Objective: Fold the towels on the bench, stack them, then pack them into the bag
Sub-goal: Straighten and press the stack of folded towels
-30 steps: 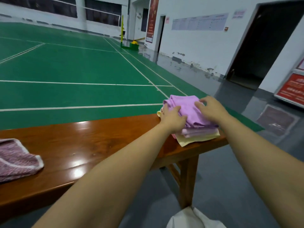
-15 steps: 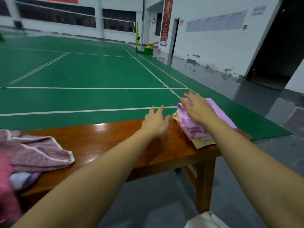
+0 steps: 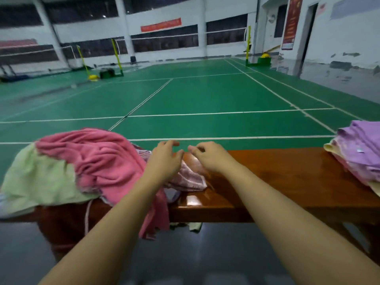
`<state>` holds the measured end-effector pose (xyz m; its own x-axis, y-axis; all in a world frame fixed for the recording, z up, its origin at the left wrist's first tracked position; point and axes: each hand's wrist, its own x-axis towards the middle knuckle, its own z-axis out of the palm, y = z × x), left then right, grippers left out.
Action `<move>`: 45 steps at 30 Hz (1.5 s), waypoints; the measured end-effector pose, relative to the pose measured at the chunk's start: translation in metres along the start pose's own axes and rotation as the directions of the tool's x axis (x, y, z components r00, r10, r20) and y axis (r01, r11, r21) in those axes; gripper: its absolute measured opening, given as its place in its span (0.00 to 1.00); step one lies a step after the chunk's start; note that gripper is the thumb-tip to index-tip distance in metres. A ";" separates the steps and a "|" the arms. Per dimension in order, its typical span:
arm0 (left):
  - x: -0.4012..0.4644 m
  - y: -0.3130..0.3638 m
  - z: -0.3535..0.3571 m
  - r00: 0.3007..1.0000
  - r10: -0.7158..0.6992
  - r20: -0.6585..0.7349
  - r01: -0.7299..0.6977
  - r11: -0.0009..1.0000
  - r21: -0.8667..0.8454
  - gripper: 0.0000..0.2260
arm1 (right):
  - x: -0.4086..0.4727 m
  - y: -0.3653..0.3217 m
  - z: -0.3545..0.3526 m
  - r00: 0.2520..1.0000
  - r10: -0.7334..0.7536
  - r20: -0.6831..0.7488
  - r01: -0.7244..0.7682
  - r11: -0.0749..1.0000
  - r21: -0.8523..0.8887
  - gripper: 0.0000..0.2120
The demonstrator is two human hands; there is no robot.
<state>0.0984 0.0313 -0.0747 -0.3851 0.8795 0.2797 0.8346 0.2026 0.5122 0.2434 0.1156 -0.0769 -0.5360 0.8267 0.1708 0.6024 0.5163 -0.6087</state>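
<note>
Our left hand point(image 3: 164, 159) and right hand point(image 3: 211, 157), both loose and holding nothing, hung side by side over the patterned towel point(image 3: 190, 177), the left one nearer the unfolded pile point(image 3: 90, 161).

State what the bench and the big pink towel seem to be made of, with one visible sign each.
Bench: probably varnished wood, given its reddish-brown colour and glossy reflections. Pink towel: seemingly soft terry or fleece cloth, given its fuzzy matte surface and loose, rumpled folds.
</note>
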 end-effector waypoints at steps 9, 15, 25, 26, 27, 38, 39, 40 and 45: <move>-0.006 -0.058 -0.020 0.999 -0.044 -0.027 0.047 0.989 0.142 0.14 | -0.013 -0.007 0.058 0.993 0.118 -0.026 -0.121 0.981 -0.149 0.30; 0.001 -0.055 -0.016 0.981 -0.168 -0.094 0.182 0.970 0.161 0.21 | -0.013 -0.011 0.040 0.977 0.142 -0.158 -0.101 0.965 0.243 0.17; 0.002 -0.035 -0.009 0.980 -0.194 -0.048 0.198 0.907 0.371 0.27 | -0.029 0.021 -0.027 0.923 0.253 -0.291 -0.138 0.922 0.363 0.18; 0.002 -0.036 -0.007 0.976 -0.217 -0.025 0.210 0.899 0.384 0.28 | -0.032 0.029 -0.035 0.919 0.258 -0.300 -0.145 0.926 0.349 0.20; 0.001 -0.037 -0.006 0.972 -0.237 -0.011 0.221 0.890 0.397 0.28 | -0.034 0.038 -0.041 0.911 0.273 -0.311 -0.159 0.925 0.345 0.22; -0.002 -0.051 -0.006 0.957 -0.288 -0.018 0.262 0.838 0.478 0.28 | -0.058 0.133 -0.150 0.729 0.621 -0.289 -0.683 0.684 -0.256 0.17; -0.002 -0.048 -0.005 0.959 -0.282 -0.024 0.257 0.830 0.495 0.26 | -0.060 0.134 -0.151 0.732 0.637 -0.244 -0.681 0.668 -0.301 0.17; -0.002 -0.044 -0.004 0.963 -0.266 -0.030 0.243 0.822 0.514 0.25 | -0.062 0.132 -0.147 0.740 0.635 -0.223 -0.670 0.664 -0.333 0.17; -0.001 -0.007 0.011 0.992 -0.098 -0.073 0.120 0.885 0.449 0.22 | -0.054 0.122 -0.104 0.844 0.449 -0.294 -0.536 0.736 -0.414 0.28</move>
<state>0.0972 0.0336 -0.0873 -0.4927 0.8214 0.2871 0.8694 0.4787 0.1225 0.4070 0.1577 -0.0800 -0.0079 0.9951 0.0987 0.9753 0.0295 -0.2190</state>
